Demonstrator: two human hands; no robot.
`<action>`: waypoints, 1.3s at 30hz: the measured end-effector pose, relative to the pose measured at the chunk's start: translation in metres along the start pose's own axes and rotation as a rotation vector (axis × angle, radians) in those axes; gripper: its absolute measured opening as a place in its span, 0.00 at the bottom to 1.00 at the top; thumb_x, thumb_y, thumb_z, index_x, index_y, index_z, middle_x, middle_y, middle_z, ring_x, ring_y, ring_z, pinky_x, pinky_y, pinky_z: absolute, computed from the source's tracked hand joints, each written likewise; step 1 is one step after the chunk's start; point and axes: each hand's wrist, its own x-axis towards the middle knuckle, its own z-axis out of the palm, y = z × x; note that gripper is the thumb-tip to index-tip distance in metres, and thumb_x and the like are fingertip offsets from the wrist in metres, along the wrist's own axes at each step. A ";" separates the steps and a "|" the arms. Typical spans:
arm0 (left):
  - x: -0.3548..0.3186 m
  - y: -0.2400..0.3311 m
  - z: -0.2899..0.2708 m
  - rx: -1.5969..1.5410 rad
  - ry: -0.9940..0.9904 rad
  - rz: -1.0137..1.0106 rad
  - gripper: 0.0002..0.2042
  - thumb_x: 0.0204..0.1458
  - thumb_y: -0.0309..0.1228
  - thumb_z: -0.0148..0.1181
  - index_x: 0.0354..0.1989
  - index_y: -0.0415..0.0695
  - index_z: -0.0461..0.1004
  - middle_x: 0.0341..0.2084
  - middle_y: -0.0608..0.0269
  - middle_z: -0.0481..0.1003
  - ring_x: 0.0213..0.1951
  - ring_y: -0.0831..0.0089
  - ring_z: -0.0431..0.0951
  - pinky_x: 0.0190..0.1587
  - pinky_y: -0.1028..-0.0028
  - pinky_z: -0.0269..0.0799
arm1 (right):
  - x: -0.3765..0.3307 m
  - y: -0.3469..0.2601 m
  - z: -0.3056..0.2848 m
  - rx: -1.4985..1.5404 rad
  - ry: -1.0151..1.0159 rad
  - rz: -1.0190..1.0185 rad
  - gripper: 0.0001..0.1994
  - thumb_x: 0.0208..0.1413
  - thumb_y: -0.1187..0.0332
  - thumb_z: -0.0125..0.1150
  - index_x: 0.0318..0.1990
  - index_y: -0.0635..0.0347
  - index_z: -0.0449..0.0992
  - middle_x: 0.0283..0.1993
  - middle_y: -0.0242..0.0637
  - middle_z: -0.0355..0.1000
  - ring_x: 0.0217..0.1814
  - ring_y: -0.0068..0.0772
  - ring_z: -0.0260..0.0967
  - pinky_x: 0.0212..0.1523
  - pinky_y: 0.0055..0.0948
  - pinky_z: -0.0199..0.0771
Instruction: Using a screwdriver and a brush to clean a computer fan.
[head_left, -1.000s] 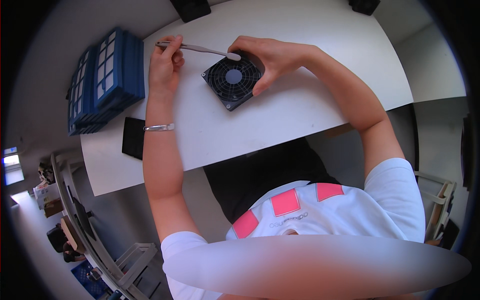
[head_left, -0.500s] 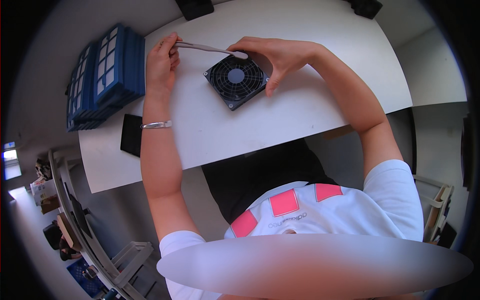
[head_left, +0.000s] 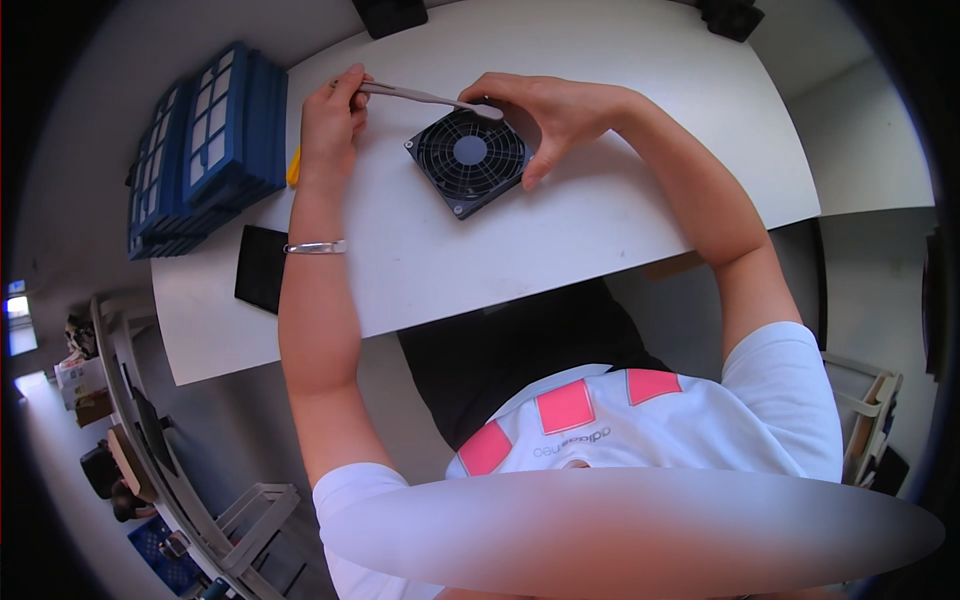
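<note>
Fan [head_left: 470,165] on white table [head_left: 450,268] | left hand [head_left: 330,115] clamped on brush [head_left: 415,95] | right hand [head_left: 562,108] around fan, grip unclear | blue frames [head_left: 237,140] left

Has white tabletop [head_left: 450,285] beneath the right grip [head_left: 560,108], grey wall [head_left: 295,30] beyond it, bright window [head_left: 20,338] far to its left

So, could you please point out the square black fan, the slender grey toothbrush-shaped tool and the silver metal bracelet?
Square black fan [head_left: 470,150], head view: its round grey hub.
Slender grey toothbrush-shaped tool [head_left: 425,97], head view: middle of its handle.
Silver metal bracelet [head_left: 316,248], head view: its band.
</note>
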 end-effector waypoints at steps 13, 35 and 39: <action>0.001 0.001 -0.005 -0.004 0.012 0.023 0.12 0.62 0.36 0.59 0.31 0.40 0.75 0.18 0.73 0.67 0.18 0.85 0.59 0.21 0.81 0.51 | -0.005 -0.007 -0.008 -0.067 -0.023 0.043 0.54 0.26 0.52 0.84 0.64 0.62 0.61 0.59 0.45 0.66 0.61 0.45 0.67 0.64 0.36 0.68; -0.013 -0.004 0.025 0.048 -0.097 -0.032 0.13 0.63 0.36 0.58 0.33 0.38 0.76 0.18 0.70 0.67 0.19 0.84 0.61 0.20 0.83 0.55 | -0.056 -0.009 0.017 -0.133 0.121 -0.112 0.51 0.32 0.46 0.80 0.62 0.62 0.60 0.60 0.47 0.60 0.64 0.47 0.56 0.66 0.40 0.59; -0.013 -0.004 0.021 0.029 -0.073 0.021 0.12 0.62 0.37 0.59 0.34 0.39 0.75 0.19 0.71 0.67 0.18 0.86 0.60 0.20 0.85 0.52 | -0.057 -0.009 0.021 -0.121 0.199 -0.151 0.49 0.33 0.46 0.80 0.60 0.66 0.63 0.56 0.47 0.64 0.60 0.48 0.60 0.61 0.39 0.63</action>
